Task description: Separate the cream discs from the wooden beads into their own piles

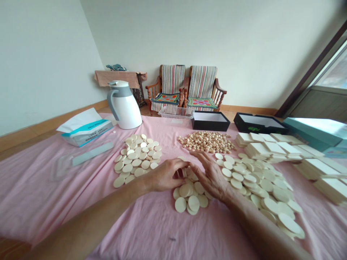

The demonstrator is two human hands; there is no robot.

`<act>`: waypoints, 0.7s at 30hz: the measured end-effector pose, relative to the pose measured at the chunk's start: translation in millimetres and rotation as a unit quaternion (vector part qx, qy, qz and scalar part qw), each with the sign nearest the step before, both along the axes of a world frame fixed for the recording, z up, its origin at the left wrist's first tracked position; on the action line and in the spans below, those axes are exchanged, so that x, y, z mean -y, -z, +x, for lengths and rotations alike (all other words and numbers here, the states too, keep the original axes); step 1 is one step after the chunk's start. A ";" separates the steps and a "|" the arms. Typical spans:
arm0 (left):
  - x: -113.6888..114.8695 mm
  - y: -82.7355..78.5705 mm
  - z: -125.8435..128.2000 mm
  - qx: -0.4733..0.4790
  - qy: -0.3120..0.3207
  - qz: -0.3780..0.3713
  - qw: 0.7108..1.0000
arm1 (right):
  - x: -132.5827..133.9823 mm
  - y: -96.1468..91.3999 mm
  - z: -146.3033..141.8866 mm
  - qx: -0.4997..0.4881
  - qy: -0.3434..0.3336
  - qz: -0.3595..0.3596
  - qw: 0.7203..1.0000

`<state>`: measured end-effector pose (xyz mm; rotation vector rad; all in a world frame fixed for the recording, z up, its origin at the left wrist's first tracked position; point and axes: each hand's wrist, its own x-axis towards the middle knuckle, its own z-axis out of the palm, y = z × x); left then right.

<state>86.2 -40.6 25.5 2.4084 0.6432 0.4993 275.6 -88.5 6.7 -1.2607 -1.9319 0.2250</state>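
Note:
My left hand (168, 174) reaches over a small pile of round, pale wooden discs (193, 203) in the middle of the pink cloth. Its fingers are curled inward and their tips are partly hidden, so what they grip does not show. My right hand (210, 174) is on the pile's right side, fingers stretched out and thumb spread towards the left fingertips. A disc edge (182, 158) shows just behind the left fingers. Further discs (138, 159) form a heap to the left. A larger spread of discs (260, 184) lies beside my right forearm.
Small wooden pieces (207, 141) are heaped behind my hands. Stacked pale rectangular pieces (273, 148) lie right. Black boxes (210, 125), a clear plastic container (176, 112) and a white jug (126, 108) stand at the back. A tissue pack (86, 131) and plastic strip (92, 154) lie left.

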 end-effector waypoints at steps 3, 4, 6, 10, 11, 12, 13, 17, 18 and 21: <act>-9.6 -1.8 -8.5 0.016 -0.035 0.026 0.999 | -0.7 3.7 -0.7 0.025 -0.023 -0.028 0.999; -14.4 -2.4 -12.5 0.020 -0.059 0.046 0.997 | -0.7 4.9 -1.3 0.031 -0.026 -0.036 0.999; -24.9 -4.2 -21.7 0.014 -0.108 0.083 0.991 | -1.0 6.9 -2.6 0.039 -0.026 -0.045 0.998; -41.8 -11.6 -42.9 -0.070 -0.124 0.086 0.986 | -2.6 8.6 -3.9 0.055 -0.049 -0.051 0.996; -43.9 -13.9 -48.0 -0.098 -0.103 0.077 0.987 | -3.1 8.5 -4.2 0.058 -0.065 -0.052 0.995; -44.9 -16.1 -52.6 -0.123 -0.078 0.067 0.987 | -3.4 8.1 -4.7 0.062 -0.079 -0.054 0.993; -45.1 -18.1 -56.6 -0.146 -0.055 0.059 0.986 | -3.5 7.6 -5.2 0.066 -0.085 -0.055 0.993; -40.3 -20.4 -66.2 -0.211 -0.028 0.084 0.974 | -1.6 3.7 -6.0 0.097 -0.018 -0.076 0.992; -39.0 -19.6 -67.3 -0.222 -0.036 0.101 0.969 | -0.8 2.4 -5.5 0.107 0.001 -0.082 0.991; -37.5 -15.7 -69.9 -0.247 -0.061 0.136 0.958 | 1.3 -1.5 -3.3 0.125 0.020 -0.090 0.988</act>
